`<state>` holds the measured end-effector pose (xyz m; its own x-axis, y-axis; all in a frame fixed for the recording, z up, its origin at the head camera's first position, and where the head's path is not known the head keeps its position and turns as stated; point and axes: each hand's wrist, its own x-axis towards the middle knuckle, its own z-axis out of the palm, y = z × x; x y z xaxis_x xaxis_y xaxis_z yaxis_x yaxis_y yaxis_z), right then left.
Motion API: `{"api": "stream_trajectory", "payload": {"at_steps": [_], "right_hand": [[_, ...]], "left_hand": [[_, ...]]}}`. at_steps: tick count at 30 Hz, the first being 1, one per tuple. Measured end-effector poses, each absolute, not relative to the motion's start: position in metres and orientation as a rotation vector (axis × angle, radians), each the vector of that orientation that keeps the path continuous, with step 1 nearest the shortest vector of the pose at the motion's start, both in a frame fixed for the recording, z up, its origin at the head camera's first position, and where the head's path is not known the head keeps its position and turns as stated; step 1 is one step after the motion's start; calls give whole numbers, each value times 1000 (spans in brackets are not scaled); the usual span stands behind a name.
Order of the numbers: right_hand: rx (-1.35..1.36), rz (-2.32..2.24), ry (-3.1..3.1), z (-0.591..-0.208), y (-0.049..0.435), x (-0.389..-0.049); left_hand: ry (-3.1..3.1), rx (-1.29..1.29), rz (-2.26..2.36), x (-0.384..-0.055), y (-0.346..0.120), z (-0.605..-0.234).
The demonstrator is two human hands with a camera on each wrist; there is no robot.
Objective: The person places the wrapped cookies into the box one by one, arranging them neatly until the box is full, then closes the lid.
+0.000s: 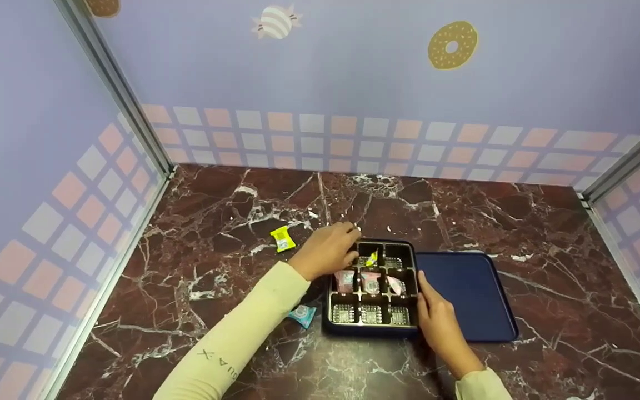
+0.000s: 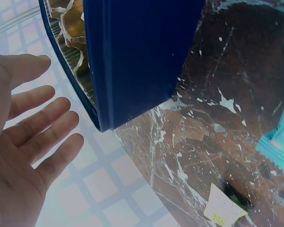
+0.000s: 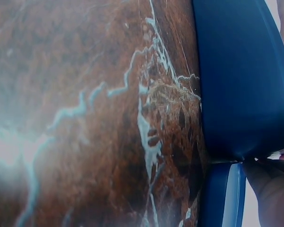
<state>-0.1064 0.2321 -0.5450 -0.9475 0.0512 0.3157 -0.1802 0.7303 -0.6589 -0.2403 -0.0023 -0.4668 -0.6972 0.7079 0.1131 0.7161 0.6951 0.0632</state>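
A dark blue box with a nine-section black tray stands on the marbled table. Pink wrapped candies lie across its middle row, and a yellow candy sits in the back middle section. My left hand is over the box's back left corner, hiding that section; in the left wrist view its fingers are spread and hold nothing. My right hand touches the box's right side with its fingers fairly straight. In the right wrist view the box's blue wall is beside that hand, partly cut off.
A flat blue lid lies right of the box. On the left are a yellow candy and a blue candy, the latter partly behind the left sleeve. Patterned panels wall in the table at the back and sides.
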Motion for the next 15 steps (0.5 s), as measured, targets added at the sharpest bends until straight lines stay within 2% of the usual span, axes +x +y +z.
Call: {"api": "stream_trajectory", "payload": {"at_steps": [15], "right_hand": [[72, 1090, -2663, -545, 233, -106]], "left_hand": [[-2787, -1113, -236, -245, -17, -471]]}}
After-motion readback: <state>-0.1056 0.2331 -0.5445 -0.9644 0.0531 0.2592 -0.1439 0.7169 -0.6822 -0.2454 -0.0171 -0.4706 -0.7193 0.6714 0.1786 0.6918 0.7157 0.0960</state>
